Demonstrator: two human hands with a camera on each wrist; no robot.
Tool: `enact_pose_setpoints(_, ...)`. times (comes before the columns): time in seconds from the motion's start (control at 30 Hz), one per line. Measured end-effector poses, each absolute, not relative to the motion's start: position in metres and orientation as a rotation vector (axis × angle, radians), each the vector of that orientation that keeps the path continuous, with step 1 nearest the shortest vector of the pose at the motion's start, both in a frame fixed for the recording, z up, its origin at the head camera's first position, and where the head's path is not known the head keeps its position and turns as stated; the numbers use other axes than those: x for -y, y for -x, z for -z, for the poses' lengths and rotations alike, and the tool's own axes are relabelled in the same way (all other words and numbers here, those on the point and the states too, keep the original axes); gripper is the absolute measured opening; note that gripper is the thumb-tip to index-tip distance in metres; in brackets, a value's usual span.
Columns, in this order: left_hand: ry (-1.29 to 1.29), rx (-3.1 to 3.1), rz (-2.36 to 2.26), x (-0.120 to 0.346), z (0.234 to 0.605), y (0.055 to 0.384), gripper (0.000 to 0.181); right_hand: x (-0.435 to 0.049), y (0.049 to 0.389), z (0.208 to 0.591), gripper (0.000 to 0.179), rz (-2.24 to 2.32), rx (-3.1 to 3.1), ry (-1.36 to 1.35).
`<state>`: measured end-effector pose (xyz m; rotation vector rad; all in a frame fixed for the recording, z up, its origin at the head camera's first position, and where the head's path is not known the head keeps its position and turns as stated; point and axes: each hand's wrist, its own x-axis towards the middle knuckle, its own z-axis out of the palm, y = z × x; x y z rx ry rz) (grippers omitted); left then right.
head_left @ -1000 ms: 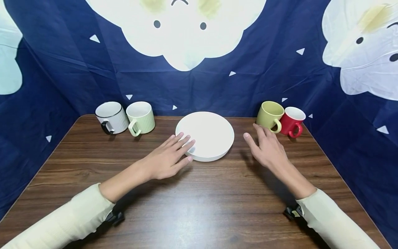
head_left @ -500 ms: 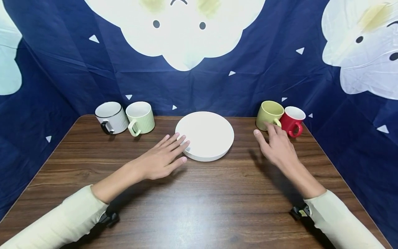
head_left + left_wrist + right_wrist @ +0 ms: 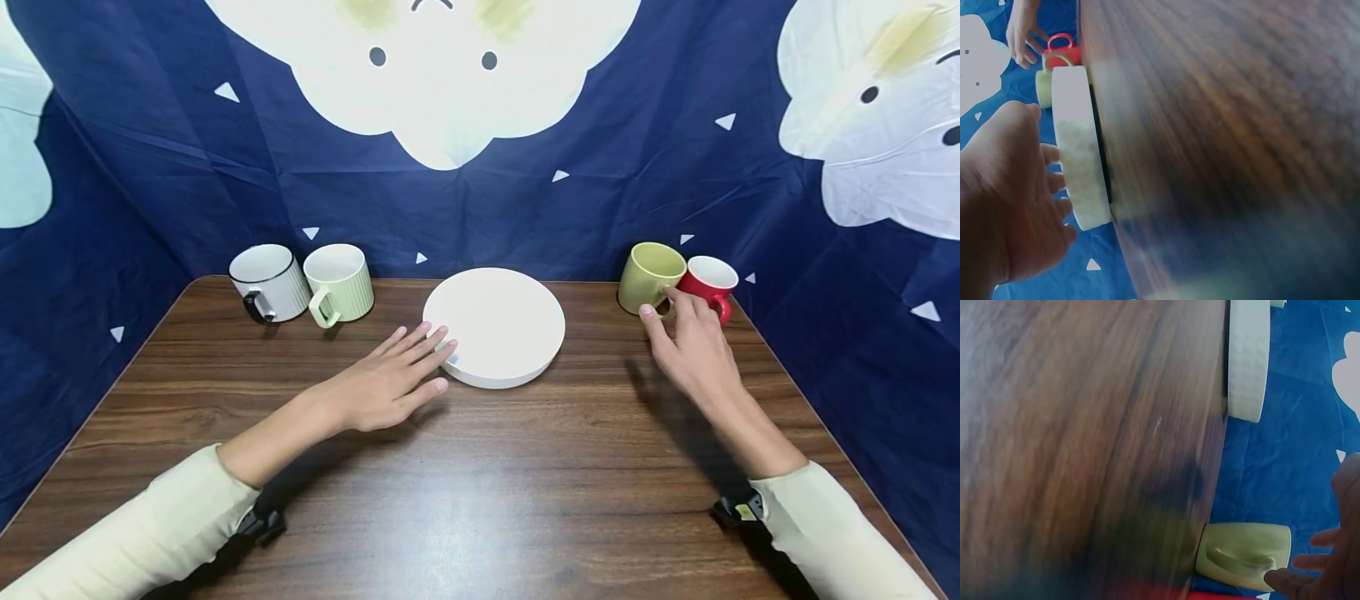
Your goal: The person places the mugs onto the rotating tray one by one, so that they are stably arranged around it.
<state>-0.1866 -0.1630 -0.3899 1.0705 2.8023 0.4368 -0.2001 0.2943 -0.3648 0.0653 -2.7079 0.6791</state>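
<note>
My right hand (image 3: 697, 346) is at the yellow-green mug (image 3: 648, 271), with thumb and fingers apart around its handle (image 3: 1241, 561). In the right wrist view a fingertip appears beside that handle; whether it touches cannot be told. Just behind the right hand, the red mug (image 3: 708, 279) stands partly hidden. My left hand (image 3: 386, 387) has its fingers spread in front of a round white turntable-like disc (image 3: 498, 325), over its left front edge. From the left wrist view, the fingers look raised beside the disc's side (image 3: 1079, 150), and nothing is held.
At the back left of the wooden table (image 3: 480, 483) stand a white mug with black rim and handle (image 3: 270, 283) and a ribbed pale green mug (image 3: 341, 283). A blue cloth (image 3: 465, 217) with white clouds hangs close behind the table's back edge.
My right hand has moved rightward, from in front of the yellow-green mug to its handle. The left hand has drawn back slightly to the left from the disc. Mugs and disc have stayed put.
</note>
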Motion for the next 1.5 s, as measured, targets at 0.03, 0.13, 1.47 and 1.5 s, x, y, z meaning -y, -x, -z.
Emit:
enact_pose_setpoints(0.03, -1.070, -2.801, -0.436, 0.163, 0.390, 0.187, 0.066, -0.296, 0.200, 0.365, 0.066, -0.677, 2.702, -0.059)
enact_pose_setpoints(0.13, -1.060, -2.797, -0.433, 0.163, 0.390, 0.187, 0.067, -0.299, 0.201, 0.364, 0.066, -0.655, 2.693, -0.042)
enact_pose_setpoints(1.47, -1.048, -2.758, -0.466, 0.163, 0.389, 0.187, 0.067, -0.317, 0.224, 0.369, 0.063, -0.725, 2.728, -0.030)
enact_pose_setpoints(1.5, -1.050, -2.760, -0.467, 0.163, 0.389, 0.188, 0.067, -0.317, 0.225, 0.368, 0.062, -0.725, 2.725, -0.029)
